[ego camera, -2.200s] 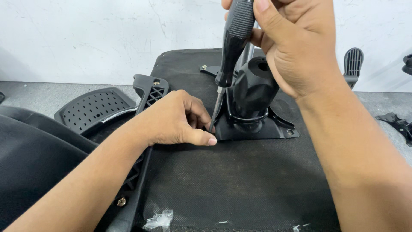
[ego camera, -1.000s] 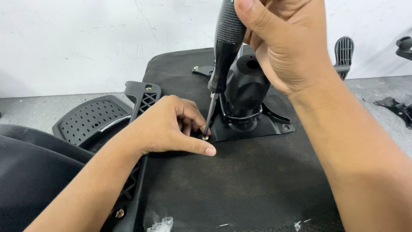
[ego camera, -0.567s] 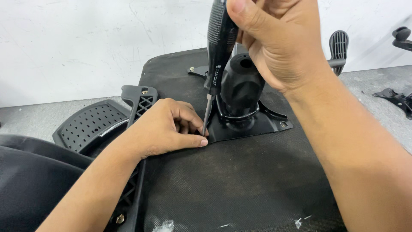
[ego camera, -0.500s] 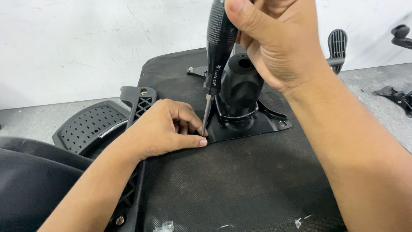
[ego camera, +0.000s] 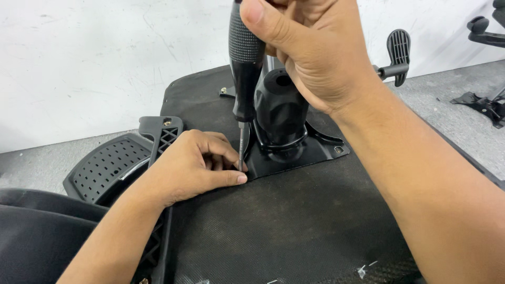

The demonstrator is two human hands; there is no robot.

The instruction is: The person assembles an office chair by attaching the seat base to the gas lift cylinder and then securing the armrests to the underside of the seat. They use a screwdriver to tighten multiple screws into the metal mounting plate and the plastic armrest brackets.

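My right hand point(ego camera: 310, 52) grips the black handle of a screwdriver point(ego camera: 245, 68), held upright with its thin shaft pointing down at the front left corner of a black metal mounting plate point(ego camera: 310, 152). That plate carries a black cylindrical mechanism point(ego camera: 281, 113) and lies on the dark fabric underside of a chair seat point(ego camera: 294, 221). My left hand point(ego camera: 192, 168) rests on the seat at the same corner, its thumb and fingers pinched around the screwdriver tip. Whatever sits under the tip is hidden by my fingers.
A black perforated armrest pad point(ego camera: 108, 168) on a ribbed bracket point(ego camera: 163, 134) lies to the left of the seat. A black lever with a paddle end point(ego camera: 397, 52) sticks out at the upper right. More black chair parts point(ego camera: 486, 102) lie on the grey floor at the far right, before a white wall.
The view has drifted so the seat and hands sit a little lower and further left. My right hand stays on the screwdriver and my left hand stays pinched at its tip.
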